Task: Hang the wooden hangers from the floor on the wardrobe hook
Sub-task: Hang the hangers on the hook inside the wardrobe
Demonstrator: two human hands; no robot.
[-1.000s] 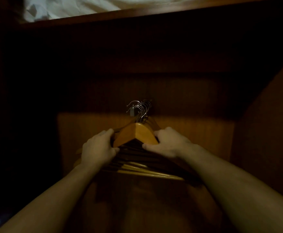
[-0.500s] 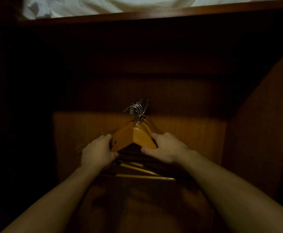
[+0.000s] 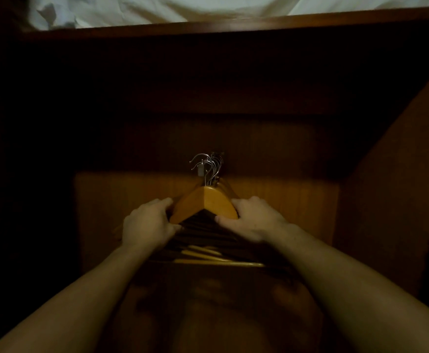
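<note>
A bunch of several wooden hangers (image 3: pixel 204 203) hangs against the wardrobe's back panel, their metal hooks (image 3: pixel 209 165) gathered over a small wardrobe hook (image 3: pixel 218 155) that is mostly hidden behind them. My left hand (image 3: pixel 147 225) grips the left shoulder of the bunch. My right hand (image 3: pixel 253 220) grips the right shoulder. The pale lower bars of the hangers (image 3: pixel 218 261) show between my wrists. The scene is dim, so I cannot tell if every metal hook rests on the wardrobe hook.
The wooden back panel (image 3: pixel 285 197) is lit in a band. A wooden side wall (image 3: pixel 399 187) rises on the right. A shelf edge (image 3: pixel 234 24) runs overhead with white cloth (image 3: pixel 157 8) on it. The left side is dark.
Both hands have squeezed the hangers into a tighter, more centred bunch, and the metal hooks have drawn closer together by the wardrobe hook.
</note>
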